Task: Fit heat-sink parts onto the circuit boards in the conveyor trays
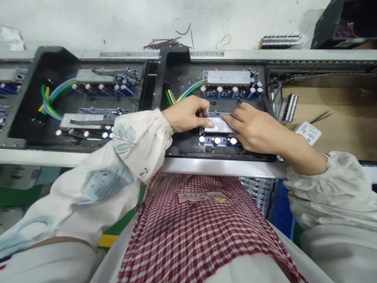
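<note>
Left fingers [203,112] and right fingers [232,117] pinch a silver-looking plate [218,125] in a black tray [182,74].

Bright, even light; faint soft shadows; wide-angle distortion bows the frame's edges.

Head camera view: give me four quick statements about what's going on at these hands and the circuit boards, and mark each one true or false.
Both the left hand and the right hand touch a pale rectangular sheet above a circuit board. True.
The left hand grips a screwdriver. False: it holds no tool, only the sheet.
A metal block sits on the rear circuit board. True.
The wires running toward the rear circuit board are all red. False: they are blue, green and yellow.
</note>
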A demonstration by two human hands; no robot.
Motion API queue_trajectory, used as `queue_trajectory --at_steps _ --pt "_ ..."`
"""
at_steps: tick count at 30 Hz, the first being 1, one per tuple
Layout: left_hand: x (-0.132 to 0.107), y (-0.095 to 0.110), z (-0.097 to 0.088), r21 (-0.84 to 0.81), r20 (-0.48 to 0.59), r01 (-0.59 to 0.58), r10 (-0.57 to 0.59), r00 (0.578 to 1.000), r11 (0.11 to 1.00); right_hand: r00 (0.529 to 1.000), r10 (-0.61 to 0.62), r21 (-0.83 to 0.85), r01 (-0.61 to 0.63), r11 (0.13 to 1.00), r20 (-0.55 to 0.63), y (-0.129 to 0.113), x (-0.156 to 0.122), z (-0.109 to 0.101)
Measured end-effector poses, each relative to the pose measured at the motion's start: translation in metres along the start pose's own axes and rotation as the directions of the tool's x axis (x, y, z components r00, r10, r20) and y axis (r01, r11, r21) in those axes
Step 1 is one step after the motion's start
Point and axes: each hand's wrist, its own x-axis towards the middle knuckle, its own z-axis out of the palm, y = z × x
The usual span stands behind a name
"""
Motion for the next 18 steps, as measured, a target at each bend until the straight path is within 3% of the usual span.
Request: queue_trajectory --at_steps 5,14,18 --pt "0.002 0.001 -0.001 -0.019 0.02 0.059 -0.059 0.998 0.998 0.999 0.049 -0.043 -0.049 0.998 0.007 -0.006 0.0 -0.002" --pt "0.005 -0.003 0.002 -0.057 0.008 0.015 -0.014 1.0 0.998 0.992 0.126 -0.104 -0.123 0.987 0.018 -0.013 -0.001 -0.003" --pt "0.005 -0.003 0.001 -0.048 0.009 0.039 -0.038 0.999 0.998 0.991 0.131 -0.044 -0.131 0.99 -0.006 -0.012 -0.002 -0.001"
